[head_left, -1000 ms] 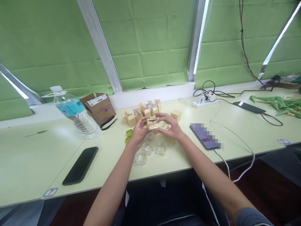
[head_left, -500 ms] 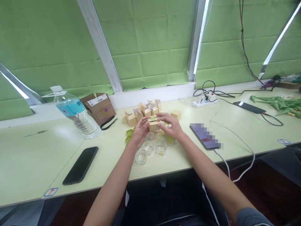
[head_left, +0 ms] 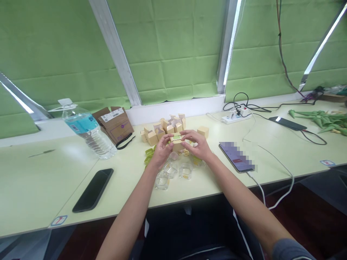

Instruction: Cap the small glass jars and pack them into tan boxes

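My left hand (head_left: pixel 162 150) and my right hand (head_left: pixel 195 144) meet above the pale green table (head_left: pixel 40 180), both pinching a small tan cardboard box (head_left: pixel 177 143) with a green top held between the fingertips. Just beneath the hands stand several small clear glass jars (head_left: pixel 173 172). Green lids (head_left: pixel 148 155) lie to the left of my left hand. Behind the hands sits a heap of small tan boxes (head_left: pixel 162 130), and a single tan box (head_left: pixel 203 131) stands apart at the right of it.
A large water bottle (head_left: pixel 85 130) and flat brown cartons (head_left: pixel 115 124) sit at the back left. A black phone (head_left: pixel 93 189) lies near the front edge. Another phone (head_left: pixel 236 156) with a white cable lies at right, beyond it a power strip (head_left: pixel 235 116), a dark phone (head_left: pixel 287 123) and green cones (head_left: pixel 322 121).
The flat piece my hands held a second ago now reads as a closed small box, raised slightly and gripped by both hands' fingertips. Arms stayed in place.
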Action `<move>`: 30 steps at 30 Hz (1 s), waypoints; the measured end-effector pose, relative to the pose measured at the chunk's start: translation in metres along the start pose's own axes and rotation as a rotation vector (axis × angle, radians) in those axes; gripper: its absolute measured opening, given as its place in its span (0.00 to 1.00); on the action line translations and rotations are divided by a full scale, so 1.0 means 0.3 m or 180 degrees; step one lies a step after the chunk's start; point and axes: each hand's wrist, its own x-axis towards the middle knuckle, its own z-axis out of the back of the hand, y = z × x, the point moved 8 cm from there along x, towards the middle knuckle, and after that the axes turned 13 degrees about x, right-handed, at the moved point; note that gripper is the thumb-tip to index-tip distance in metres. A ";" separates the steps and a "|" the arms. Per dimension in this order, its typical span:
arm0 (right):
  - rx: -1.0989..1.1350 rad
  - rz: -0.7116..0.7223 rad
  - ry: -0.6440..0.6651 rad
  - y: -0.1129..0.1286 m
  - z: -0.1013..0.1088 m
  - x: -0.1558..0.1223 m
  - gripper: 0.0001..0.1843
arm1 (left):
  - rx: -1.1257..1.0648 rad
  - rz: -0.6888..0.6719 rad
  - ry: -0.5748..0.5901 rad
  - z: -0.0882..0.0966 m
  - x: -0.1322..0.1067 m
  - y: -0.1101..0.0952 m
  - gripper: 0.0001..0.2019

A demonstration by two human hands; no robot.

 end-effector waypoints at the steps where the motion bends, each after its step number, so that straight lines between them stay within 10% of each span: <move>1: 0.0015 -0.0014 0.0000 0.000 0.000 0.000 0.07 | 0.0003 0.0002 -0.0002 0.001 0.000 0.001 0.26; 30: 0.0328 -0.0872 0.0550 -0.079 -0.043 -0.017 0.25 | -0.0075 -0.0153 0.0267 -0.016 -0.006 -0.009 0.20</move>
